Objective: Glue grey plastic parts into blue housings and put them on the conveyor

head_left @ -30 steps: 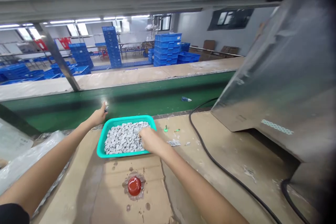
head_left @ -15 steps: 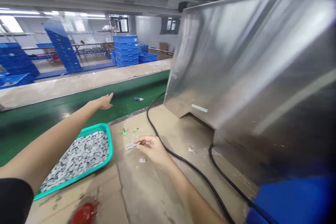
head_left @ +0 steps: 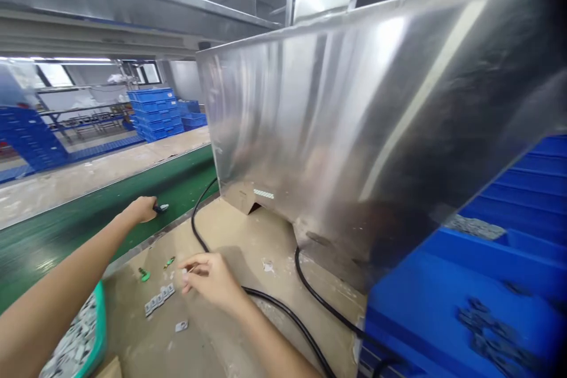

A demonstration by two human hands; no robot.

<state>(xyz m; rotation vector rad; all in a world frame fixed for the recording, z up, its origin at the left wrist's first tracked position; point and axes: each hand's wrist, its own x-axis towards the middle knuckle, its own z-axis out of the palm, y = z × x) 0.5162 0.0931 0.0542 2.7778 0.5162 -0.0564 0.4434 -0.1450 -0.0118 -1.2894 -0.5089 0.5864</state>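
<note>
My left hand reaches out over the green conveyor belt. Its fingers are closed at a small dark item with a pale end, whose kind I cannot make out. Over the bench, my right hand pinches a small white piece between thumb and fingertips. Just left of that hand, several small grey-white pieces lie in a row. A single similar piece lies nearer to me. Two small green items rest behind the row.
At lower left, a teal basket holds many grey-white pieces. A large metal panel rises at the right, with black cables below it. Blue bins stand at far right, one containing dark parts. A metal shelf hangs overhead.
My view has turned right. The left hand has reached the dark item on the belt. My right hand has moved off the row of pieces, which now lies uncovered.
</note>
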